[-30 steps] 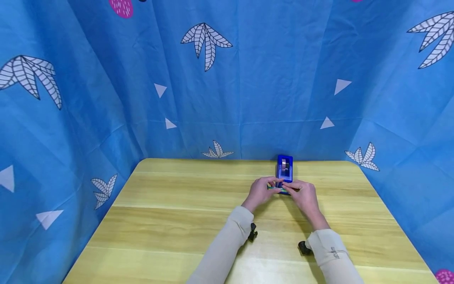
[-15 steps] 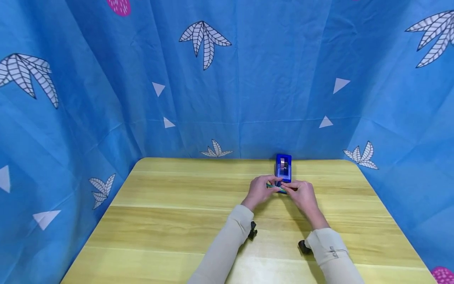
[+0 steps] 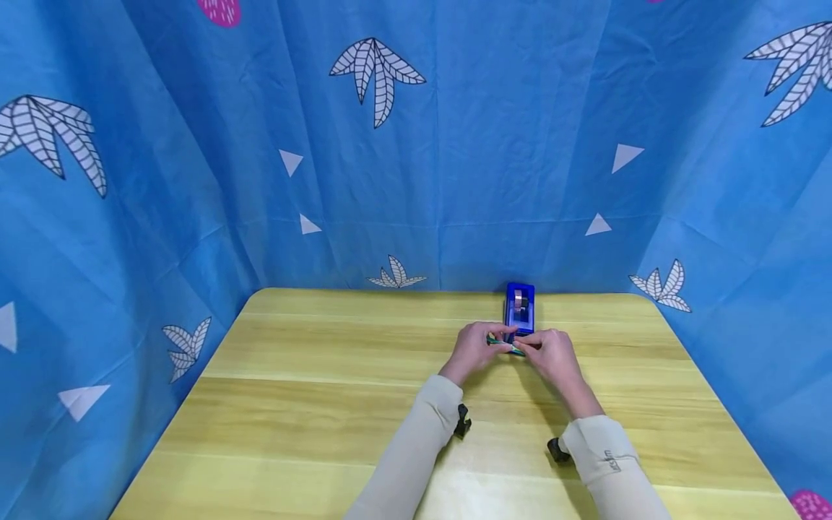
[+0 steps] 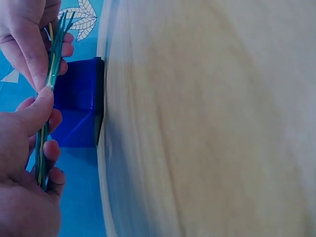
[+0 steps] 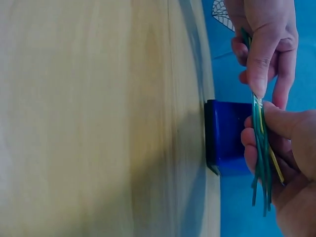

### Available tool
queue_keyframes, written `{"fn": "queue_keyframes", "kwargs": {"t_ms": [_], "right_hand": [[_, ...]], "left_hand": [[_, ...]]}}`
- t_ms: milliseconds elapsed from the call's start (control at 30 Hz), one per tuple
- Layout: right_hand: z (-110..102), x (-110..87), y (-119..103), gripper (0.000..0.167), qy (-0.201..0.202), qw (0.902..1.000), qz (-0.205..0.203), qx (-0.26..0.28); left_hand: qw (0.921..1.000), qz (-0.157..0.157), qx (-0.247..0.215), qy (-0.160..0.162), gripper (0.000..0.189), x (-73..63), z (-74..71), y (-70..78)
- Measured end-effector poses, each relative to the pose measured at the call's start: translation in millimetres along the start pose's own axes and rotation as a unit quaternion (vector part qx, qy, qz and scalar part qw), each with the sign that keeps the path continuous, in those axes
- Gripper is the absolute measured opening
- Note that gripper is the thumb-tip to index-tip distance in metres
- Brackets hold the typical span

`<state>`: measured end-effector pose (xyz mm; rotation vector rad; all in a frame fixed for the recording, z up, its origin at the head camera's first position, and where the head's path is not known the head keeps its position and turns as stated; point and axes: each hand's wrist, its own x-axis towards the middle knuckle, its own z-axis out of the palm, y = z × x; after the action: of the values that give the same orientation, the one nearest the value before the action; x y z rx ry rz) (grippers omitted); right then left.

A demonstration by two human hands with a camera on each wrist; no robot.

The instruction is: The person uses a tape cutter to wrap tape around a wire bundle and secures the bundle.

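A bundle of thin green and yellow strips, perhaps wires or twist ties (image 4: pixel 41 165), spans both hands in front of a blue tape dispenser (image 3: pixel 521 309). My left hand (image 3: pixel 476 352) grips one end, its fingers curled round the strips. With thumb and fingers my right hand (image 3: pixel 554 357) pinches the bundle near its middle, close to the left thumb. In the right wrist view the loose ends (image 5: pixel 264 192) fan out below the right thumb. Something clear and shiny (image 5: pixel 257 102) shows on the bundle between the thumbs, possibly tape. The fingertips partly hide that spot.
The dispenser stands near the far edge of a light wooden table (image 3: pixel 338 404). A blue patterned curtain (image 3: pixel 507 144) hangs behind the table and along both sides. Black wrist mounts (image 3: pixel 462 422) protrude beneath the sleeves.
Both hands stay nearly in place, with small finger movements at the bundle. The strips between them have turned slightly, and the head view has shifted a little.
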<state>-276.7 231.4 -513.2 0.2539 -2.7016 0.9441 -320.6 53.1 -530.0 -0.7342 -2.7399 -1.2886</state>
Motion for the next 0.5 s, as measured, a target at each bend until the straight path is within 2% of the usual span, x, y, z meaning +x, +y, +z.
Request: {"fn": "queue_keyframes", "kwargs": {"t_ms": [200, 300, 433, 500], "right_hand": [[1.6, -5.0, -1.7, 0.015, 0.037, 0.9993, -0.003, -0.002], [2.8, -5.4, -2.5, 0.014, 0.048, 0.9984, -0.028, -0.013], [4.1, -1.8, -2.4, 0.012, 0.049, 0.9958, -0.064, -0.044], [5.0, 0.8, -2.7, 0.010, 0.031, 0.9950, -0.070, -0.064]], "left_hand": [[0.9999, 0.001, -0.013, 0.002, 0.036, -1.4, 0.3, 0.9], [0.9998, -0.005, -0.019, -0.003, 0.036, -1.4, 0.0, 0.0], [0.9995, -0.013, -0.027, -0.008, 0.036, -1.3, -1.8, -1.5], [0.9995, -0.010, -0.027, -0.011, 0.038, -1.3, -2.5, -2.1]]}}
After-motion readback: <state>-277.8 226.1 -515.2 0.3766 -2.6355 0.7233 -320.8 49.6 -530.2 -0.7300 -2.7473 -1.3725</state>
